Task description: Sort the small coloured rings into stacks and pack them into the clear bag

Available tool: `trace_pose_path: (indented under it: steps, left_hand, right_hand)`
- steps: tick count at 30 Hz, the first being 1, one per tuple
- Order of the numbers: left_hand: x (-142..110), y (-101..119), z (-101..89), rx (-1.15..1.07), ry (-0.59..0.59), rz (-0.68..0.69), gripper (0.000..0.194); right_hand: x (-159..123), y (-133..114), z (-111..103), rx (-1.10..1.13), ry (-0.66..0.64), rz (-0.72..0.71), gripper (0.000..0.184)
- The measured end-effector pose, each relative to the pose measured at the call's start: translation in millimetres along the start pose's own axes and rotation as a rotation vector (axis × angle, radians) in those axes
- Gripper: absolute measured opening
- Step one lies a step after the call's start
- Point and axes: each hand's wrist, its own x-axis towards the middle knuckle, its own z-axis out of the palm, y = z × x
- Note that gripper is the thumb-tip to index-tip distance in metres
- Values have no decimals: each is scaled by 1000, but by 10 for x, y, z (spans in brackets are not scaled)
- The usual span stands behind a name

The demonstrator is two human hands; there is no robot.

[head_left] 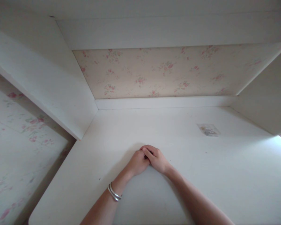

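My left hand (138,162) and my right hand (155,157) are clasped together on the white desktop (140,126). The right hand's fingers fold over those of the left, and its thumb lies across the top. Both hands are closed, with a small dark gap between them and no object showing there. Most of the left fingers are hidden under the right hand. Two silver bangles (114,192) circle my left wrist. Beyond my right hand, apart from it, a small clear plastic bag (209,130) with tiny contents lies flat; the contents are too small to make out.
White side panels rise at the left (67,93) and right (264,93) of the desktop. A white shelf board (154,32) spans overhead. Floral wallpaper (154,72) covers the wall behind. The desktop's rounded left corner (31,217) is near me. Small dark specks dot the surface.
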Motion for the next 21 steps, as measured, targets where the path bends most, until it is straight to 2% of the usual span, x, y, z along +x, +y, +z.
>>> trace_pose_path:
  steps: [21]
  left_hand:
    - [9, 14, 6, -8, 0, 7, 37]
  right_hand:
    - [-3, 14, 1, -1, -4, 2, 33]
